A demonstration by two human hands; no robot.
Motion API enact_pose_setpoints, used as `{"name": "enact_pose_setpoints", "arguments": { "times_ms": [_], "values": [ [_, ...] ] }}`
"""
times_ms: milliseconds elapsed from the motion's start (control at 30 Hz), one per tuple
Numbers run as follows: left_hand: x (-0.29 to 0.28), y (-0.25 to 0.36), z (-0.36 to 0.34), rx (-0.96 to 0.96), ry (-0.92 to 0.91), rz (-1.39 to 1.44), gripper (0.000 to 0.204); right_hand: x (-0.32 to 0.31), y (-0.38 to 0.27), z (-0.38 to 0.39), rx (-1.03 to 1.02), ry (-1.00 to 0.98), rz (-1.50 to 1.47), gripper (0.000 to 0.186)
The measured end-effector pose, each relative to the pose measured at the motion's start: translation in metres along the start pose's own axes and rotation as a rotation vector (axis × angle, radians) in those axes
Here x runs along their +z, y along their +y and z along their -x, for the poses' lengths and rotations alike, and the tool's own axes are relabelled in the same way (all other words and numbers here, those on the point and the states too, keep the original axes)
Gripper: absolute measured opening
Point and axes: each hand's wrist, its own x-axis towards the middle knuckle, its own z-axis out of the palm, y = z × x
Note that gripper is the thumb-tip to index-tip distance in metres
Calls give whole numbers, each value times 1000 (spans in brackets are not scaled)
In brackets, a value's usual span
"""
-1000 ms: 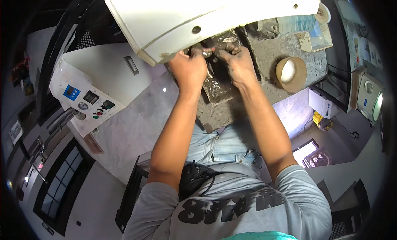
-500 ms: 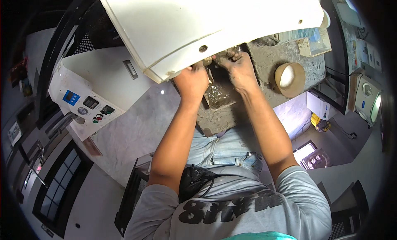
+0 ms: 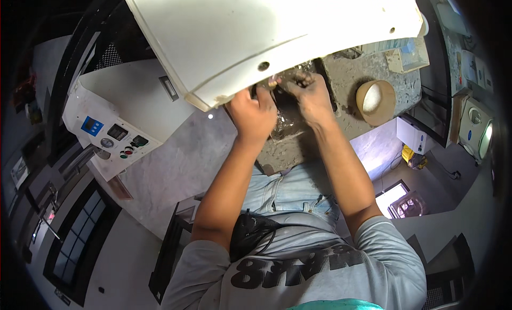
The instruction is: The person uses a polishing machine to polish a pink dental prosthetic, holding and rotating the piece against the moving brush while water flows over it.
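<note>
Both my hands work under the front edge of a white hood point(image 3: 224, 48), over a wet, mud-coated tray point(image 3: 288, 129). My left hand point(image 3: 255, 113) is closed, its fingertips partly covered by the hood's edge. Grey paste coats the curled fingers of my right hand point(image 3: 314, 99), which is closed just to the right. Between the fingertips shows a small pinkish piece point(image 3: 274, 81); its kind cannot be made out. Whatever lies further in is hidden by the hood.
At right, a tan bowl point(image 3: 385, 113) with white contents stands on the paste-smeared bench point(image 3: 346, 91). A pale open box point(image 3: 408, 62) sits behind it. To the left is a white machine with a control panel point(image 3: 114, 136). A yellow device point(image 3: 413, 156) lies lower right.
My left hand has shifted slightly right and turned, covering more of the tray. My right hand has moved a little, its fingers still curled. The pinkish piece shows more clearly between them.
</note>
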Motion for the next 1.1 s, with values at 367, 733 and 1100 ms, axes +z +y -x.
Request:
{"name": "enact_pose_setpoints", "arguments": {
  "times_ms": [367, 733, 1100],
  "values": [
    [-1, -1, -17, -99, -30, 46, 24, 3, -1, -21, -16, -7, -85, 19],
    [2, 6, -16, -218, -21, 79, 21, -1, -2, -11, 23, -6, -77, 19],
    [-2, 13, -24, -274, -14, -25, 34, 0, -7, -14, 15, 4, -100, 16]
  ]
}}
